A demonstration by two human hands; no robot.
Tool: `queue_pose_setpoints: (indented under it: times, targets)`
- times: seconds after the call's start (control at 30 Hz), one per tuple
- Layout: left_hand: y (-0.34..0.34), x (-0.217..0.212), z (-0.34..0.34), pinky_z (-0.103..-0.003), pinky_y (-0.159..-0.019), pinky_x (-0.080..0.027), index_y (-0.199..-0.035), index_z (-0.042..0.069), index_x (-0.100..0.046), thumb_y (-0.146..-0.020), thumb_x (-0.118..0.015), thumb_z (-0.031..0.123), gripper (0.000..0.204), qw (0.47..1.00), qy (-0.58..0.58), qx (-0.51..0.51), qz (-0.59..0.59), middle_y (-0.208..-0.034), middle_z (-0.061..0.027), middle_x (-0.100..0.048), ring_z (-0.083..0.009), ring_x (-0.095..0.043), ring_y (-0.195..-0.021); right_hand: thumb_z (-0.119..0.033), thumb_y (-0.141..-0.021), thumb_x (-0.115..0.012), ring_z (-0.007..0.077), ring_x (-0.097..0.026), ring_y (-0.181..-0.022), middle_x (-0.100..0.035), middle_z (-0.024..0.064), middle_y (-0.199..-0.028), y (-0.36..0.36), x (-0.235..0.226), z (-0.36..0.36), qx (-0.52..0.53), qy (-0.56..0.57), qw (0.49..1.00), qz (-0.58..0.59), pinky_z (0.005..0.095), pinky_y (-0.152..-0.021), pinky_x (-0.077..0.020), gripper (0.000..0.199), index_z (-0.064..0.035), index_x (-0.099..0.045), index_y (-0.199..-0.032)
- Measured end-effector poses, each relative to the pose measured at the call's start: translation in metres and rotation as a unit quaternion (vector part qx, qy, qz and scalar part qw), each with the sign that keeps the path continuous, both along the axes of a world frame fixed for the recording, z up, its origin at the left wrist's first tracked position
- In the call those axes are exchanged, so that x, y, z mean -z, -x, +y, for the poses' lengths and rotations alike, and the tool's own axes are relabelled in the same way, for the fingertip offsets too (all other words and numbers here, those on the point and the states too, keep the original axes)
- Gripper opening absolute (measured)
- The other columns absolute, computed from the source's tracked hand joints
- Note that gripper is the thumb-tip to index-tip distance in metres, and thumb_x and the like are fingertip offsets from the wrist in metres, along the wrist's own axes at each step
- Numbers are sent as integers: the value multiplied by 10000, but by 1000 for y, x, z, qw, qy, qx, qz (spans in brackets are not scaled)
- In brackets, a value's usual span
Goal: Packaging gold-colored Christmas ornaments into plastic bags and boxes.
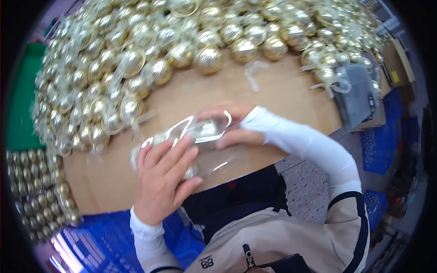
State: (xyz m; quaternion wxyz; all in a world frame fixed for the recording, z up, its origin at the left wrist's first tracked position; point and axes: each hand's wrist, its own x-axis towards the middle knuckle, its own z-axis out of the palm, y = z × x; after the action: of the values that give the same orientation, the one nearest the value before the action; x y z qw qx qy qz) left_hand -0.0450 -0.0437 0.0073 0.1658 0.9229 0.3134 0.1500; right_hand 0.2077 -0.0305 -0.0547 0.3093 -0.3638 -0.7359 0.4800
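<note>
A clear plastic bag (195, 136) holding gold ball ornaments is gripped at the near edge of the cardboard work surface (282, 91). The left hand (164, 179) is laid over it with fingers nearly flat; the right hand (230, 125) is curled around its far end. Packing appears partly complete: a large heap of bagged gold ornaments (136, 59) is stacked behind, and trays of unbagged balls (36, 191) remain at left. Blue crates (382, 150) are seen on the floor.
</note>
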Motion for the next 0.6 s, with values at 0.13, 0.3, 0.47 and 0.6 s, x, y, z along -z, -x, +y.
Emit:
queue_pose_setpoints:
  times: [0.13,0.3,0.47,0.6]
  targets:
    - [1,-8,-7,-468,-973,-268,-1163,94,-570,-705,-665,313,517,996,-23,15,80,-1298,-55,-496,-274,-449,-1111,-214,-769,-673,171,-618,-846,-534,152,-1155,29,3,-17,111,43,993,18,284,-781,-489,546,-51,-490,-1257]
    - [6,2,8,-432,-953,-284,-1240,65,-516,-732,-624,284,563,996,44,38,74,-1301,-75,-489,-288,-444,-1104,-141,-778,-658,131,-612,-789,-570,115,-1061,31,-8,-24,175,216,957,81,267,-735,-496,503,-44,-492,-1243]
    - [9,-17,34,-350,-883,-328,-1296,-2,-421,-911,-392,254,463,987,160,23,-3,-1209,-61,-570,-253,-473,-945,-108,-820,-623,114,-587,-719,-556,74,-937,32,-4,-21,172,214,956,105,256,-649,-499,371,-34,-515,-1167]
    - [13,-14,45,-329,-846,-340,-1268,-12,-440,-937,-364,255,433,981,192,39,-1,-1164,-47,-606,-226,-457,-865,-86,-818,-625,122,-582,-695,-566,67,-878,25,-6,-20,211,277,931,111,246,-635,-488,253,-20,-560,-1053]
